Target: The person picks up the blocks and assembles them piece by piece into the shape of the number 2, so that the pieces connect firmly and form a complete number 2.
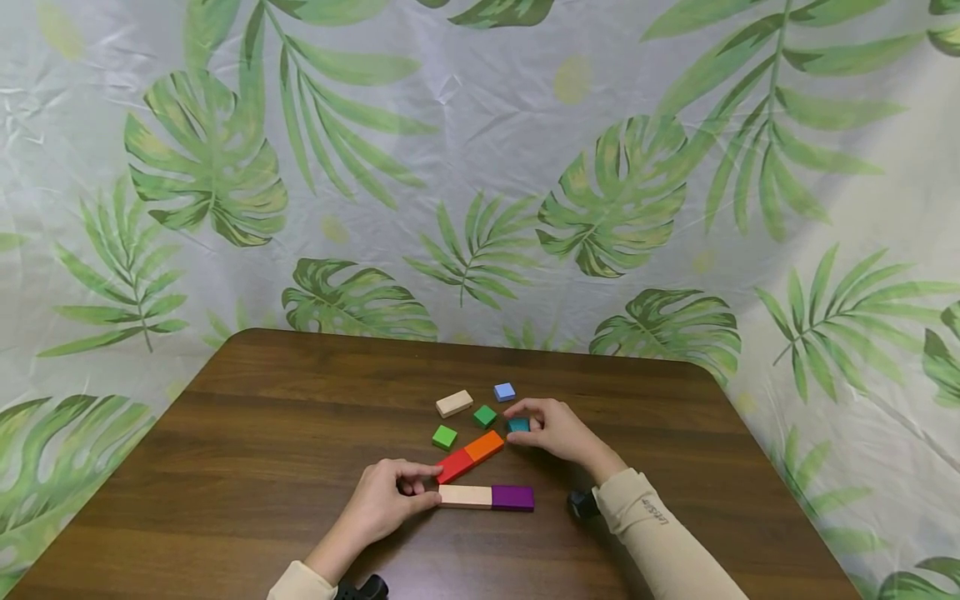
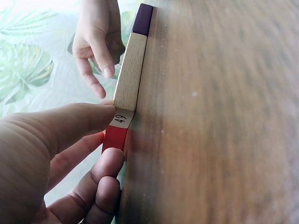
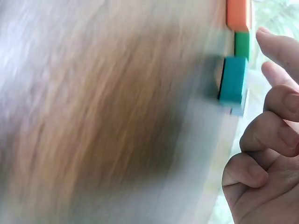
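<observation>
My left hand (image 1: 384,502) is at the corner where two block rows meet, its index finger at the red block (image 1: 455,466) and its thumb at the end of the plain wooden block (image 1: 467,497). In the left wrist view that wooden block's end (image 2: 120,119) bears "49", and the other fingers curl beside the red block. An orange block (image 1: 484,447) continues the slanted row; a purple block (image 1: 513,498) continues the front one. My right hand (image 1: 557,430) reaches around the teal block (image 1: 517,425), thumb and index finger apart; in the right wrist view its fingers stay clear of the teal block (image 3: 233,80).
Behind the rows lie a light green block (image 1: 445,437), a dark green block (image 1: 485,416), another plain wooden block (image 1: 454,404) and a blue block (image 1: 505,392). The brown table (image 1: 300,417) ends at a leaf-patterned cloth (image 1: 480,167).
</observation>
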### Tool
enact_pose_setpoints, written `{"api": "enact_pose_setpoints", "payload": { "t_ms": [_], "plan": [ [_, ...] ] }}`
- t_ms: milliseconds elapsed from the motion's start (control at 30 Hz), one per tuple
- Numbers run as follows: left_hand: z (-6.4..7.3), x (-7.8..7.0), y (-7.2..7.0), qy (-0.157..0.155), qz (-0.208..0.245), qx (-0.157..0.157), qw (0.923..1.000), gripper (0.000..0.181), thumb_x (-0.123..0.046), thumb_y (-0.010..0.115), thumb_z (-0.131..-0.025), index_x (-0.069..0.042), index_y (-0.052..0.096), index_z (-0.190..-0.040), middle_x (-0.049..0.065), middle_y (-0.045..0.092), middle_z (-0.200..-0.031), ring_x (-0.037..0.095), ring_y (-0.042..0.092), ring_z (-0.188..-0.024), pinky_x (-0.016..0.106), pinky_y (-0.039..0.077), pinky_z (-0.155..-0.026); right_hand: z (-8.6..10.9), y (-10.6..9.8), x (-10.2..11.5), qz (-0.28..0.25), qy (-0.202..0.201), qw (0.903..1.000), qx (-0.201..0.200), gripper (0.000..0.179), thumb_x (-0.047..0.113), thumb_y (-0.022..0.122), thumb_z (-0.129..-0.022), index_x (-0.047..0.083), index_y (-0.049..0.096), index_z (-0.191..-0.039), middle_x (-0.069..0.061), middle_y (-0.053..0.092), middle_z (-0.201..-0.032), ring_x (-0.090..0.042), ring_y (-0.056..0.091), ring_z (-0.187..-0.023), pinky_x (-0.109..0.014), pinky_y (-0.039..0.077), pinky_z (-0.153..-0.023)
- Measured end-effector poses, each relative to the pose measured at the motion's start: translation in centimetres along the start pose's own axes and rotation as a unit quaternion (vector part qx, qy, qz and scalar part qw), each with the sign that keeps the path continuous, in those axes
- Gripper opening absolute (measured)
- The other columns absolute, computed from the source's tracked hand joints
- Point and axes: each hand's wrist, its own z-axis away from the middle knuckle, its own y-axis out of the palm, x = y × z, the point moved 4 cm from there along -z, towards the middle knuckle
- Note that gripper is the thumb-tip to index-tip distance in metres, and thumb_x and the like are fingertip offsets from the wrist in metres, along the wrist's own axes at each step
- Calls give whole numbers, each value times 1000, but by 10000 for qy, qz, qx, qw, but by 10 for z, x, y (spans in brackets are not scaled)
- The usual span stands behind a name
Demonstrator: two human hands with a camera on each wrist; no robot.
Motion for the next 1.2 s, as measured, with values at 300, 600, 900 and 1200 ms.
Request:
{"api": "enact_pose_setpoints", "payload": {
  "t_ms": [300,600,900,1200],
  "plan": [
    [0,2,0,-16,6,4,10000,30,-20,96,-80,-20,87,-109,-9,66,-72,-1,51,-64,20,41,-61,8,-15,-31,-804,390,9956,-279,38,21,84,-95,6,75,-129,4,39,-60,-11,35,-54,-24,32,-56],
    [-2,3,2,-64,-115,22,9999,30,-20,95,-80,-20,87,-109,-12,66,-72,-1,52,-65,20,43,-62,7,-16,-38,-937,492,9943,-125,40,20,83,-95,6,74,-132,4,45,-65,-12,39,-60,-25,34,-61],
    [-3,3,1,-3,-142,46,9999,31,-21,95,-80,-18,87,-110,-12,66,-72,0,52,-66,20,43,-62,7,-16,-35,-778,493,9958,5,36,20,82,-97,6,75,-130,3,44,-68,-13,39,-63,-25,34,-62],
    [-2,3,0,-87,-115,20,9999,31,-21,96,-80,-21,87,-109,-12,66,-71,0,53,-66,20,43,-63,7,-13,-33,-595,597,9964,106,32,22,78,-100,10,77,-130,3,45,-67,-14,39,-63,-24,33,-61]
  ]
}}
